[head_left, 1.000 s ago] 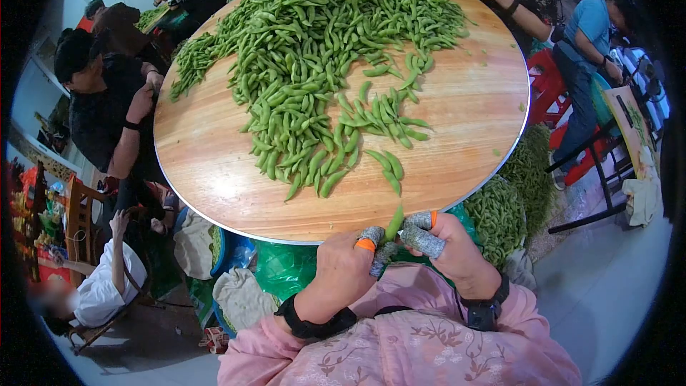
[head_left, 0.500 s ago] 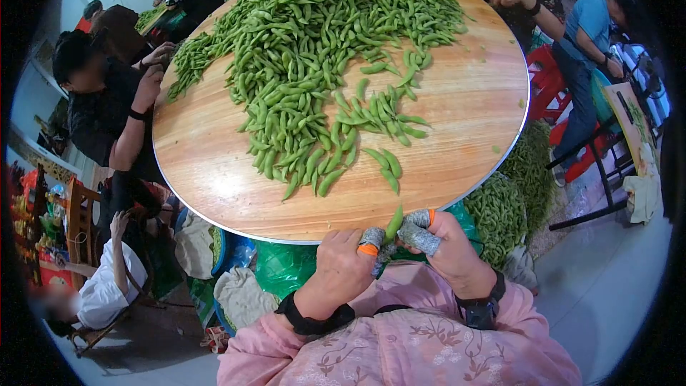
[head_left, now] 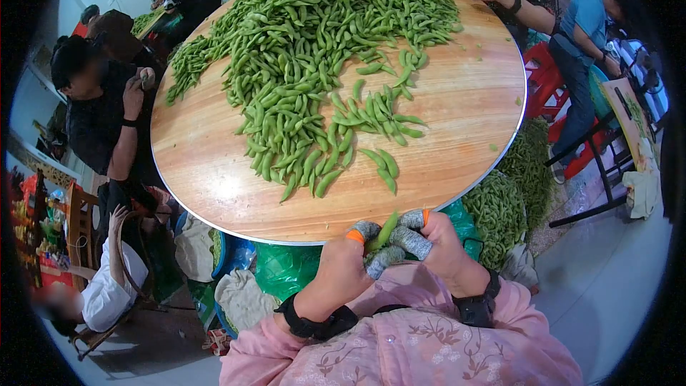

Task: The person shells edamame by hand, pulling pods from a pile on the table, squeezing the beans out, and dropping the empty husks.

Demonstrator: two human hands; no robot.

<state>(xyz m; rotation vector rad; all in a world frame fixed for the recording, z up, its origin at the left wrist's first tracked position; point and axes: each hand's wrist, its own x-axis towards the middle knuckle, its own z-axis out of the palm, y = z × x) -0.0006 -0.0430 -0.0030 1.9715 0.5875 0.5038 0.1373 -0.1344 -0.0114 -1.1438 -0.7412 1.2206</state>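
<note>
While you sit at 6 o'clock, pod (head_left: 384, 233): tilted.
Left hand (head_left: 341, 266): pinching the pod.
Right hand (head_left: 437, 249): gripping it too.
Bean pile (head_left: 307, 50): desk (head_left: 464, 114), 12 o'clock.

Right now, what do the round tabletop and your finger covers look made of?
Tabletop: wood with glossy varnish, going by grain lines and glare. Finger covers, pinching the pod: seemingly grey knitted fabric, coarse-textured; orange tips could be rubber.

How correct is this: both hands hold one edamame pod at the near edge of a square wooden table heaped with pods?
The head view shows the wooden table is round, not square. The left hand and right hand do hold one edamame pod at its near edge.
</note>
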